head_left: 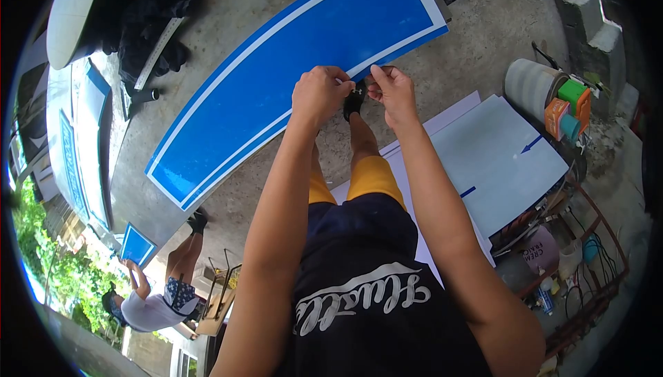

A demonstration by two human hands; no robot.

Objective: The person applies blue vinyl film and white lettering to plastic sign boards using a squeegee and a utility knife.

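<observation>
My left hand [319,96] is closed in a pinch over the lower edge of a long blue sign panel [297,49] with a white border line. Something small and pale shows at its fingertips, too small to name. Just to the right, my right hand [393,95] also has thumb and finger pressed together; what they hold, if anything, I cannot make out. A narrow gap separates the two hands. Below them a dark shoe [355,99] stands on the concrete floor.
Pale sheets [494,163] with blue marks lie at right, near a grey cylinder [528,87] and green and orange boxes [572,93]. A metal rack [587,266] with cables stands lower right. At lower left another person [155,308] holds a small blue panel [138,246].
</observation>
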